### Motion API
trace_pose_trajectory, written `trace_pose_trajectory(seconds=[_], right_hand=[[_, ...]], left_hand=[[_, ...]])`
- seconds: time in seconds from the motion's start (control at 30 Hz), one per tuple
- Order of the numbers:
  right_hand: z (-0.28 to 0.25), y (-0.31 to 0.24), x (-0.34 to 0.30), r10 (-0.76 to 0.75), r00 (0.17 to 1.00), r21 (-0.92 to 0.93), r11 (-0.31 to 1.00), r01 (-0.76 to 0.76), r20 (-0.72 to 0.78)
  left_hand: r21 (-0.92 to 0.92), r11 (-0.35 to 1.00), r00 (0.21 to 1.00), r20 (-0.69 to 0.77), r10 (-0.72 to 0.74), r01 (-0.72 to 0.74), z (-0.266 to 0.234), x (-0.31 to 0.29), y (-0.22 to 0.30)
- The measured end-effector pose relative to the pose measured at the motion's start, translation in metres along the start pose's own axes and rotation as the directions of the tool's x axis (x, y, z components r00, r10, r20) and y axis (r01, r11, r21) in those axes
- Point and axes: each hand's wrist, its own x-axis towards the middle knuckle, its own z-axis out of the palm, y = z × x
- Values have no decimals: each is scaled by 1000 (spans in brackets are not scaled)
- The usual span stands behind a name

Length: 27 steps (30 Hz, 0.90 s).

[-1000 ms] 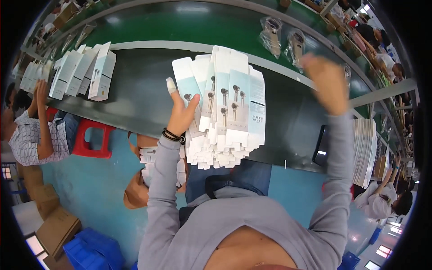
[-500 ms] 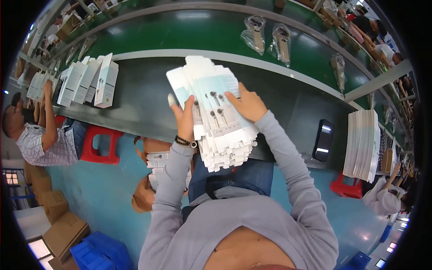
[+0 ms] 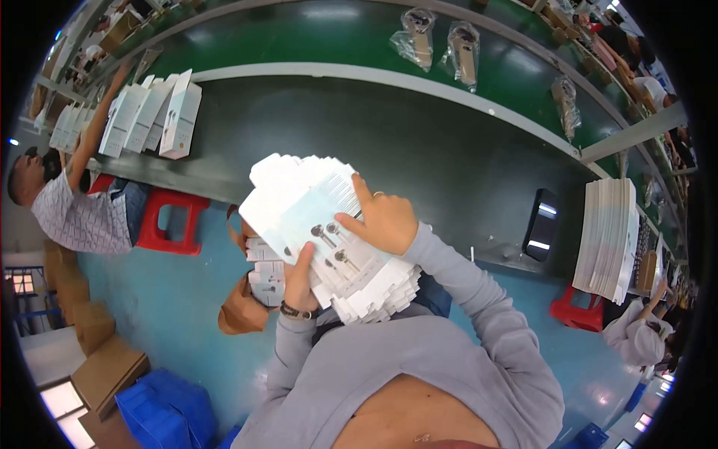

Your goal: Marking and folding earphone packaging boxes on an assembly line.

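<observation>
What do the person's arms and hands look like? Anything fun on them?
Both arms have long, plain grey fabric sleeves. The left hand has a bracelet of dark round beads at its wrist. The right hand has a thin, gold-looking ring. Both hands are gloveless.

Legibility check: no wording can be made out. The top sheet of the flat carton stack [image 3: 295,213] carries rows of fine dark print along its far right part, too small to read. On the upright white cartons [image 3: 180,123] at the far left, small dark marks show on the sides, likewise unreadable. Marks on the white boxes [image 3: 267,281] at the near left are indistinct.
</observation>
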Motion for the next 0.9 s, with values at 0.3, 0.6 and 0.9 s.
trace_pose_trajectory(seconds=[0.3,0.6,0.9], right_hand=[[-40,1,-33,18,999,144,989,-13,-33],[-81,35,-30,-48,966,885,391,251,-253],[-113,69,-11,-38,722,587,553,591,-691]], left_hand=[[202,967,986,79,143,-157,8,-8,-16],[348,828,860,427,279,-440,79,16,28],[497,675,655,755,-27,-545,162,80,67]])
